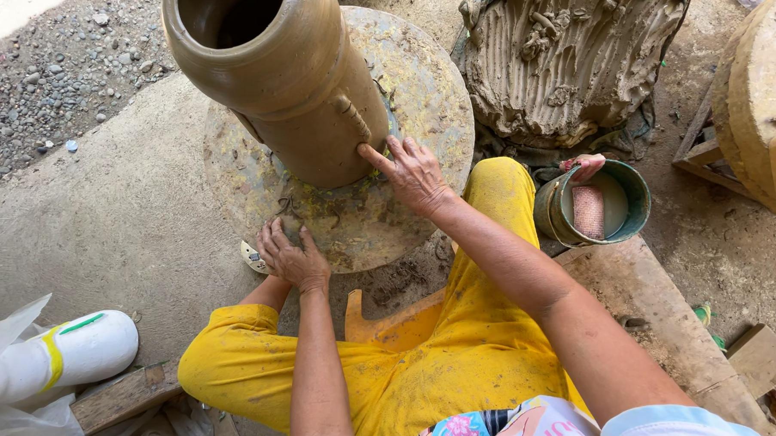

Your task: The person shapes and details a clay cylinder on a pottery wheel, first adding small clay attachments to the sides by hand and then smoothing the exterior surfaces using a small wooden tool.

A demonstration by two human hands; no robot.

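Observation:
A tall brown clay jar with a wide open mouth stands on a round, clay-smeared turntable. A small clay lug sticks out of the jar's side. My right hand has its fingers spread, and the index fingertip presses the jar's lower wall just under that lug. My left hand lies flat, palm down, on the near edge of the turntable, holding nothing. My legs in yellow trousers are folded below the wheel.
A large lump of raw grey clay sits behind the wheel at right. A small green bucket of cloudy water holds a cloth. A second round wheel is at far right, gravel far left, a white sack and wood scraps nearby.

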